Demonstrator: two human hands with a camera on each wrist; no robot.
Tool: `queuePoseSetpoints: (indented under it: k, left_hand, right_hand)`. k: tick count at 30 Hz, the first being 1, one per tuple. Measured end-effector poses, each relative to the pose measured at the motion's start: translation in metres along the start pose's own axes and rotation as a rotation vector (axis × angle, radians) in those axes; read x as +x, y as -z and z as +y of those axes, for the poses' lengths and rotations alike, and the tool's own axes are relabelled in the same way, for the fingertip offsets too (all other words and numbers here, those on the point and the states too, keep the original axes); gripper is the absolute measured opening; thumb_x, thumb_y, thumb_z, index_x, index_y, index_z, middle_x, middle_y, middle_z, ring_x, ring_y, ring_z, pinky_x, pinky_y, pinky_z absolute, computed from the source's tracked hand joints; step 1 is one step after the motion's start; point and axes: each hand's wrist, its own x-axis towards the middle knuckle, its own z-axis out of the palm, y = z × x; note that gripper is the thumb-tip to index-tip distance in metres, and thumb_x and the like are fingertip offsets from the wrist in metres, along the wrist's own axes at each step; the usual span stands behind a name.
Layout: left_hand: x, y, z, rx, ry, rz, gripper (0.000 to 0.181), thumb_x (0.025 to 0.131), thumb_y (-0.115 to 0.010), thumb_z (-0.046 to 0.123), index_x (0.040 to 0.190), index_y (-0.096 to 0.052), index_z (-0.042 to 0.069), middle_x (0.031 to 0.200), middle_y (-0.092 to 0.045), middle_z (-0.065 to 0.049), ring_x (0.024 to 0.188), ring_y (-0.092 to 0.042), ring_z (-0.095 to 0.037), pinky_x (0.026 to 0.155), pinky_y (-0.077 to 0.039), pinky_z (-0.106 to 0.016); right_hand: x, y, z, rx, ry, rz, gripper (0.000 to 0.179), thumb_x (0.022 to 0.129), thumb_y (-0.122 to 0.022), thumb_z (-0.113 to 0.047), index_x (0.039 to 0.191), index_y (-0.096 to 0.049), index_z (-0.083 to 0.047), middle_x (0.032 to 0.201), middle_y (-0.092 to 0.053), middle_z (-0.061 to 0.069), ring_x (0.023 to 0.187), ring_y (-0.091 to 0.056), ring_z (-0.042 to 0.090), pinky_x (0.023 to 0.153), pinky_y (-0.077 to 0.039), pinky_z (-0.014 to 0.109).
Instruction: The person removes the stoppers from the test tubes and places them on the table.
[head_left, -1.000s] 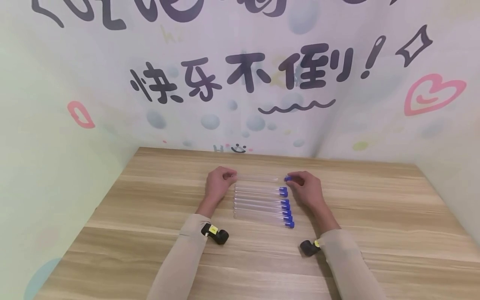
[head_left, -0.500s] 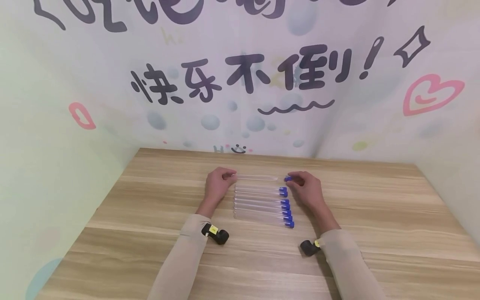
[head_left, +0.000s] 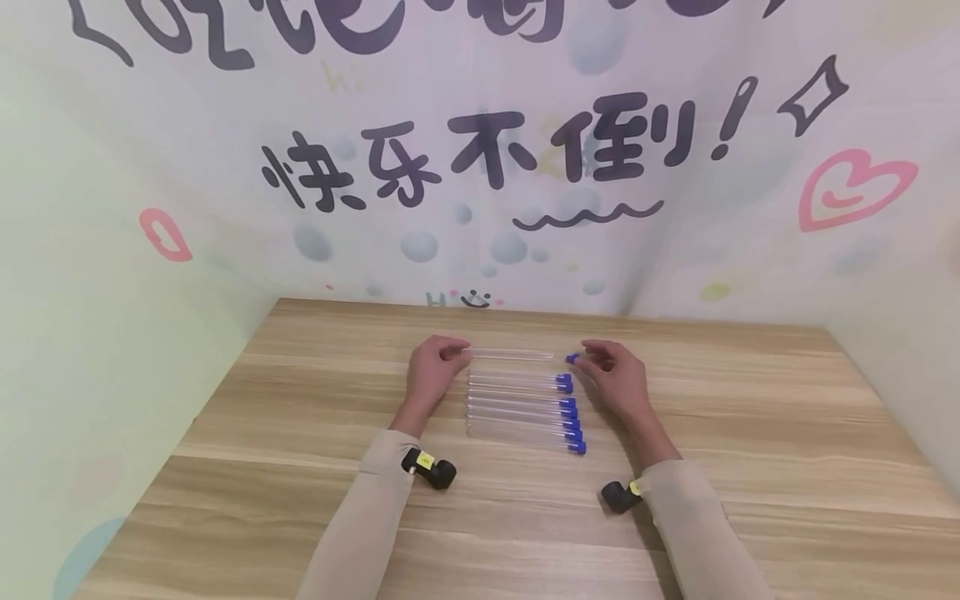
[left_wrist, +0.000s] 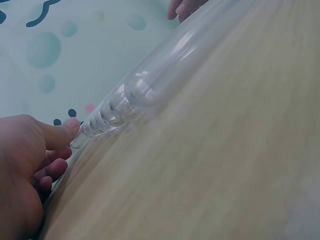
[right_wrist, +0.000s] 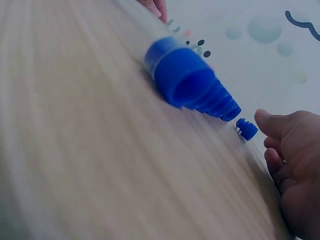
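My left hand (head_left: 433,371) pinches the rounded end of an uncapped clear test tube (head_left: 517,355) at the back of the row, thumb on top in the left wrist view. The tube lies crosswise, its mouth toward the right. A small blue cap (right_wrist: 247,129) lies on the table just off that mouth, a short gap between them. Right beside the cap is my right hand (head_left: 617,379), its thumb and fingers spread apart and loosely bent, holding nothing. In the right wrist view the thumb tip stands clear of the cap.
Several capped test tubes (head_left: 517,406) lie side by side in front of the uncapped one, their blue caps (right_wrist: 187,80) facing right. The wooden table (head_left: 300,517) ends at a printed backdrop (head_left: 390,267) behind. Wood shows on both sides of the row.
My right thumb and fingers have let go of the blue cap and drawn slightly back to the right. The left hand keeps its pinch on the test tube.
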Motion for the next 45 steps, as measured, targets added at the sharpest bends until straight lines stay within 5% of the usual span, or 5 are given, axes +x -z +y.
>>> queuePoseSetpoints:
  k: [8, 18, 45]
  left_hand:
    - [-0.011, 0.006, -0.003, -0.043, 0.007, 0.011, 0.02, 0.083, -0.073, 0.023, 0.103, -0.072, 0.017, 0.105, -0.067, -0.003, 0.095, -0.061, -0.019, 0.084, -0.051, -0.037]
    - [-0.03, 0.009, -0.005, -0.045, -0.002, 0.006, 0.019, 0.081, -0.076, 0.022, 0.099, -0.073, 0.017, 0.094, -0.068, -0.001, 0.083, -0.059, -0.016, 0.073, -0.049, -0.029]
    - [-0.032, 0.006, -0.003, 0.045, -0.069, -0.013, 0.016, 0.083, -0.074, 0.02, 0.098, -0.074, 0.016, 0.091, -0.07, -0.001, 0.078, -0.059, -0.013, 0.071, -0.048, -0.028]
  right_hand:
    - [-0.011, -0.001, -0.005, 0.065, -0.013, 0.011, 0.05, 0.089, -0.068, -0.032, 0.132, -0.05, -0.014, 0.116, -0.059, 0.009, 0.104, -0.056, 0.024, 0.094, -0.046, 0.04]
    - [-0.02, -0.002, -0.005, 0.017, 0.058, 0.003, 0.023, 0.089, -0.068, -0.025, 0.109, -0.065, -0.014, 0.1, -0.066, 0.006, 0.093, -0.06, 0.019, 0.085, -0.049, 0.034]
    - [-0.02, -0.004, -0.003, -0.092, 0.134, -0.066, 0.021, 0.089, -0.068, -0.019, 0.109, -0.07, -0.012, 0.105, -0.069, 0.008, 0.093, -0.062, 0.021, 0.082, -0.05, 0.036]
